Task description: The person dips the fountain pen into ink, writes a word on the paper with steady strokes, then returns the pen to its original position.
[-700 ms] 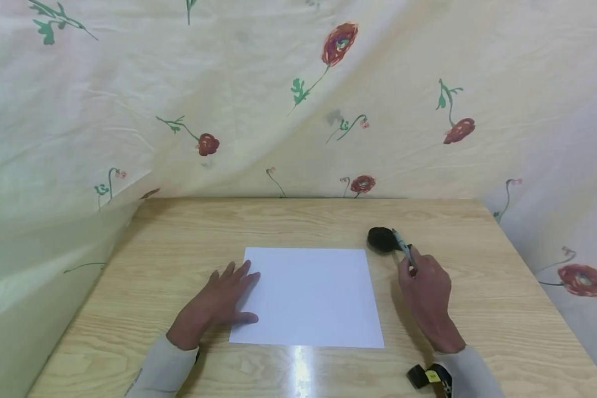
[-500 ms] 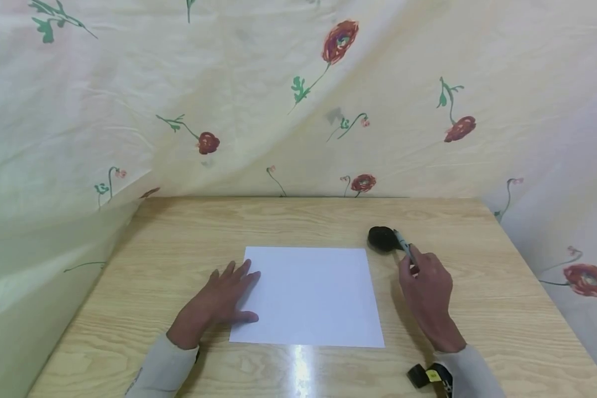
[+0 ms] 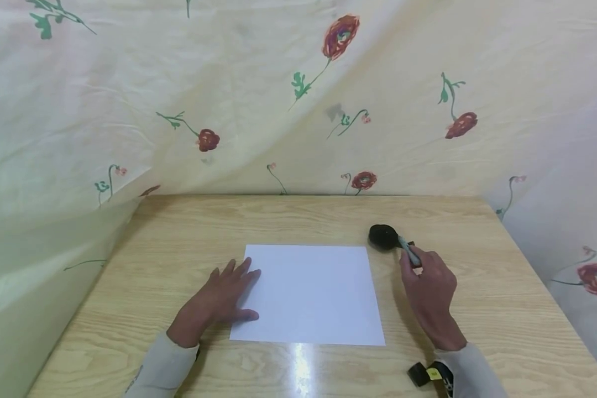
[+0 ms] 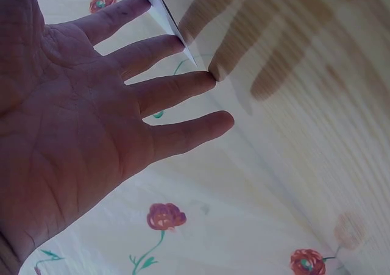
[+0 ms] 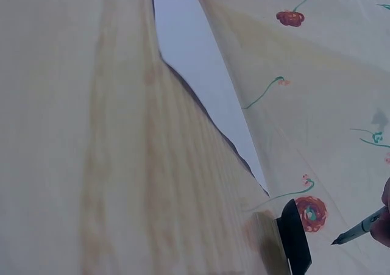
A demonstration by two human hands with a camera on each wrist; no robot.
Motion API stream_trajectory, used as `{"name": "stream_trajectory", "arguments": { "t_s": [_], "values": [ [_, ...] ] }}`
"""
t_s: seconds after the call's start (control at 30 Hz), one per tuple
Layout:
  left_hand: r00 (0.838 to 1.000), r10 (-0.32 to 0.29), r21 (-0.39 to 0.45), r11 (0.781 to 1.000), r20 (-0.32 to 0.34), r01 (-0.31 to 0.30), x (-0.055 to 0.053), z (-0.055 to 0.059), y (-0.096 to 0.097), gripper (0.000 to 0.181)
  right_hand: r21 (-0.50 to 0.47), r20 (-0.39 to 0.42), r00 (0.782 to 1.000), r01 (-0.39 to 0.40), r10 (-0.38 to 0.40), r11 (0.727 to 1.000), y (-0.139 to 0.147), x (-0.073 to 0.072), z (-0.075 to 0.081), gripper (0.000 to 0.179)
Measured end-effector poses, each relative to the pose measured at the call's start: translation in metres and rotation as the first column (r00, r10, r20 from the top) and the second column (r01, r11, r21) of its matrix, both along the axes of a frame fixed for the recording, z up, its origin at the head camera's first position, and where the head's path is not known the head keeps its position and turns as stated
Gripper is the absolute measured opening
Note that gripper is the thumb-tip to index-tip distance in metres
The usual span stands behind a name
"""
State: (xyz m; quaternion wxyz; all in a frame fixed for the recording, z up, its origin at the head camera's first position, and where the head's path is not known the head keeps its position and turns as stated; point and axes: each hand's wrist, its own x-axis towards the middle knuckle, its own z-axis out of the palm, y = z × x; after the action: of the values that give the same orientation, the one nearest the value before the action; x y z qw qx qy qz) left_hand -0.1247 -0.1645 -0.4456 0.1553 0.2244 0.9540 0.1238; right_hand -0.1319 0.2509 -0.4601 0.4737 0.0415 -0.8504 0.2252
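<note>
A white sheet of paper [image 3: 310, 298] lies flat on the wooden table in the head view. My left hand [image 3: 218, 298] rests at its left edge, fingers spread and straight, with fingertips and thumb over the paper; the left wrist view shows these fingers [image 4: 170, 95] extended. To the right of the sheet, my right hand [image 3: 430, 284] pinches a grey pen [image 3: 409, 251] between thumb and fingers. In the right wrist view the pen [image 5: 359, 229] has its dark tip bare. Just beyond that hand lies a black rounded object [image 3: 382, 237], its kind unclear; the hand partly hides its right end.
The wooden table [image 3: 219, 218] ends at a flower-printed cloth [image 3: 258, 99] behind and at both sides. A black strap device with a yellow label [image 3: 433, 375] is at the right wrist. Light glares on the table below the sheet.
My right hand has shifted slightly right and the pen has swung, its far end now nearer the hand. The left hand stays in place on the paper.
</note>
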Motion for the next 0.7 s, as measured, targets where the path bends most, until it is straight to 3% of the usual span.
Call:
{"name": "stream_trajectory", "arguments": {
  "t_s": [0.4, 0.7],
  "values": [
    [1.0, -0.01, 0.002, 1.0, -0.011, 0.01, 0.0004, -0.0001, -0.0007, 0.09, 0.002, -0.141, 0.99, 0.022, -0.022, 1.0, -0.0014, -0.0041, -0.0039, 0.018],
    [1.0, -0.012, 0.011, 1.0, -0.02, 0.013, -0.0001, -0.0028, -0.0004, 0.091, -0.083, -0.056, 0.998, 0.027, -0.032, 0.996, -0.0074, 0.0007, -0.0002, 0.016]
  ]
}}
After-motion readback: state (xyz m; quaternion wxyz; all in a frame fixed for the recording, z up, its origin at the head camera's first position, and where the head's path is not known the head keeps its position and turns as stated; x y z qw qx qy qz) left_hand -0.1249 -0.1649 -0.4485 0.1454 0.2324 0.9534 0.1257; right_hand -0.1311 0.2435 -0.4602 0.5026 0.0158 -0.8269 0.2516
